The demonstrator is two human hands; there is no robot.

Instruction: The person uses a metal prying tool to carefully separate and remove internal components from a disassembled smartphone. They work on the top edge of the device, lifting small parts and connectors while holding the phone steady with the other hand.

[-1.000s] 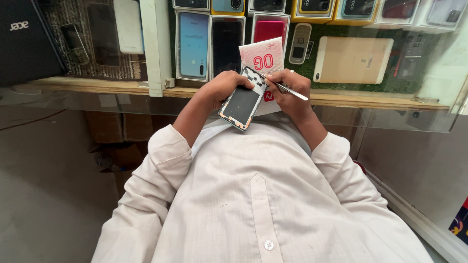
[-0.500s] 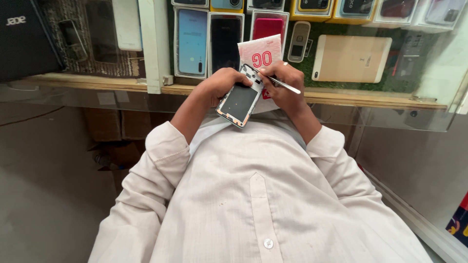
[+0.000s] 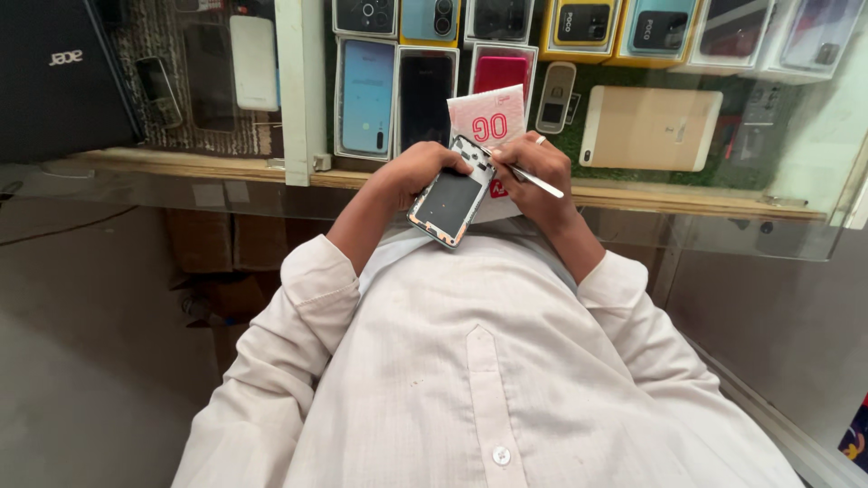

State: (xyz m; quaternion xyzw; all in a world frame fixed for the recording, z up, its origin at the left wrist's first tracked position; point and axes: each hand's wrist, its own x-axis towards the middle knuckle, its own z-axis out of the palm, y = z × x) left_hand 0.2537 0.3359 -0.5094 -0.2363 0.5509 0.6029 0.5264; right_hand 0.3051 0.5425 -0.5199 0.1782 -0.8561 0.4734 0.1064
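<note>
Near the bottom of the frame is the person's white shirt [image 3: 470, 380], w/ both sleeves going up to the middle. Just above it, in the center, the left hand [image 3: 420, 172] has its fingers wrapped around the top edge of an opened phone [image 3: 449, 201]. The phone is tilted, back cover off, dark inside part showing. The right hand [image 3: 533, 172], just beside it, has its fingers pinched shut on a thin metal tool [image 3: 533, 182]. The tool tip is at the phone's top corner, maybe touching; too small to tell.

Behind the hands is a pink and white card [image 3: 488, 117]. Then the wood edge of a glass counter [image 3: 669, 194], and farther up, rows of phones and boxes on green felt [image 3: 579, 136].

What could go wrong: the phone is held in the air by one hand only. If the tool pushes too hard, the phone could slip & drop. The tip could also skid & scratch the small parts inside.
</note>
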